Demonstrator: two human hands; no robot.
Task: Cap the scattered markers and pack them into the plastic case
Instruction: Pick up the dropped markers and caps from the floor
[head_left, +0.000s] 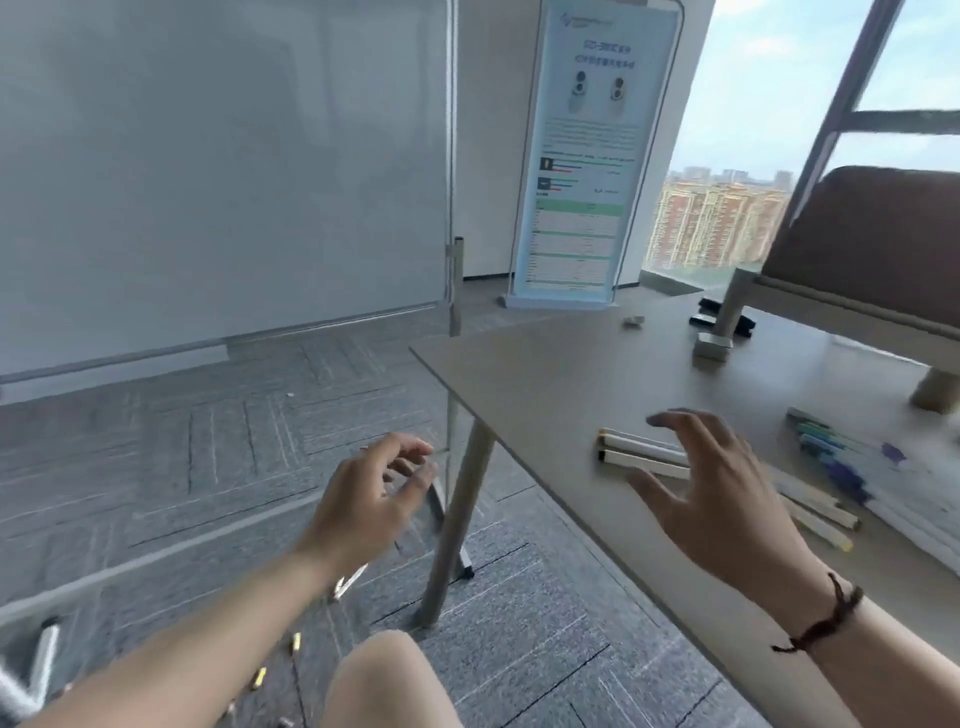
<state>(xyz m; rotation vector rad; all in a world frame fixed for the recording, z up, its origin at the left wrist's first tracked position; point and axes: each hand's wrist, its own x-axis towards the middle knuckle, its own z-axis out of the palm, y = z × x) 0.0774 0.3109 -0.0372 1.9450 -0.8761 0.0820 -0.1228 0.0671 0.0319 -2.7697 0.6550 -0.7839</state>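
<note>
Three white markers (641, 453) lie side by side near the left edge of the beige table (545, 384). My right hand (722, 499) hovers just over their right ends, fingers spread, holding nothing. My left hand (371, 499) hangs off the table's edge above the carpet, fingers loosely curled and empty. More markers in blue, green and purple (826, 449) sit in the clear plastic case (914, 499) at the right. A few white markers (821, 514) lie beside the case. Several small marker pieces (296, 642) lie on the carpet at the lower left.
A whiteboard on a stand (223, 171) fills the left. A roll-up poster (587, 156) stands behind the table. A raised wooden shelf leg (732, 306), a small metal block (712, 345) and black items (709, 312) sit at the table's far right. My knee (384, 680) is below.
</note>
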